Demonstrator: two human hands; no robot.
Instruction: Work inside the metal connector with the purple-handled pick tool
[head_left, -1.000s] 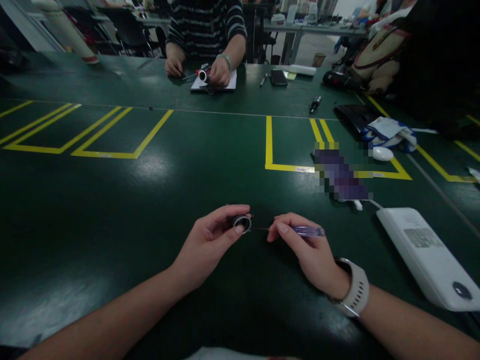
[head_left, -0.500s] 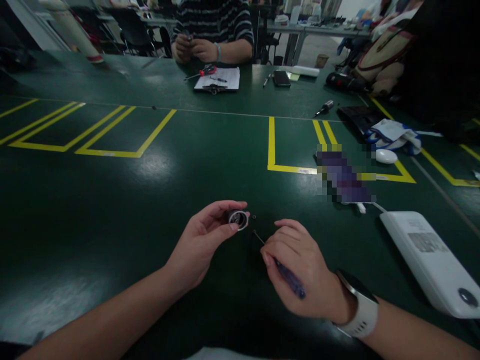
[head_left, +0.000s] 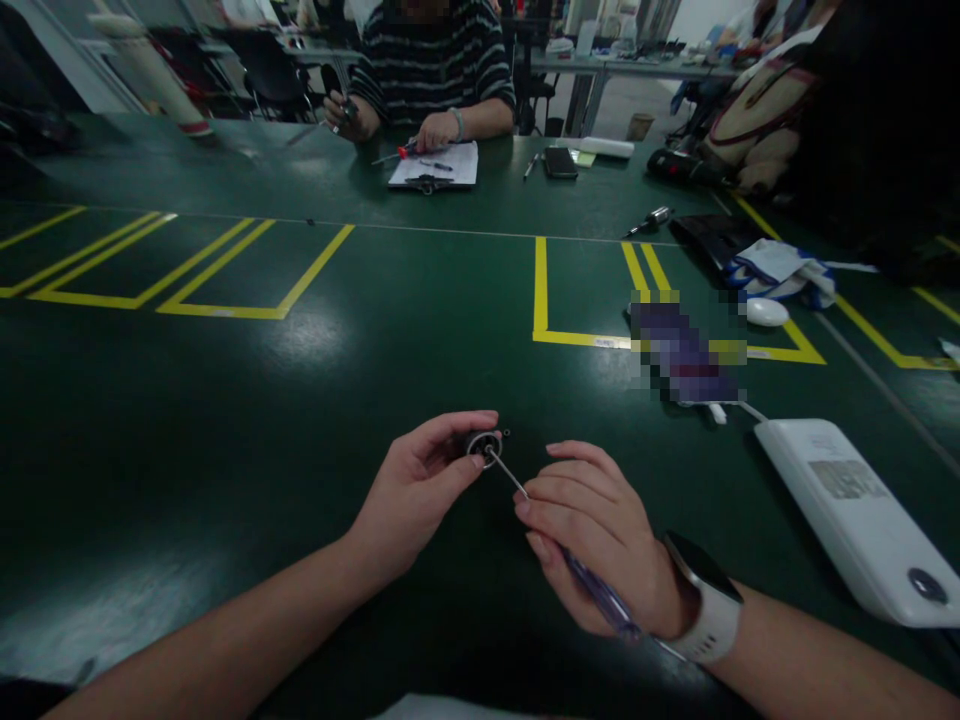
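Between thumb and fingers, my left hand (head_left: 416, 490) grips a small round metal housing (head_left: 474, 441), its hollow face turned toward my right side. My right hand (head_left: 600, 530) is closed around the clear purple handle of a screwdriver (head_left: 604, 598). The screwdriver's thin shaft slants up and left, and its tip reaches into the housing's hollow face. What the tip meets inside is too small to make out. A tiny dark ring-like part (head_left: 507, 433) lies on the green table just right of the housing.
A white power bank (head_left: 847, 510) lies at right, cabled to a blurred-out phone (head_left: 686, 355). Behind are a white oval case (head_left: 766, 312), a cloth (head_left: 780, 270) and another screwdriver (head_left: 649, 221). Across the table (head_left: 420, 330), a person in a striped top sits behind a clipboard (head_left: 435, 168).
The screwdriver's tip has moved up and left from beside the housing into its hollow face. Opposite, the person's hands have parted, one now over the clipboard.
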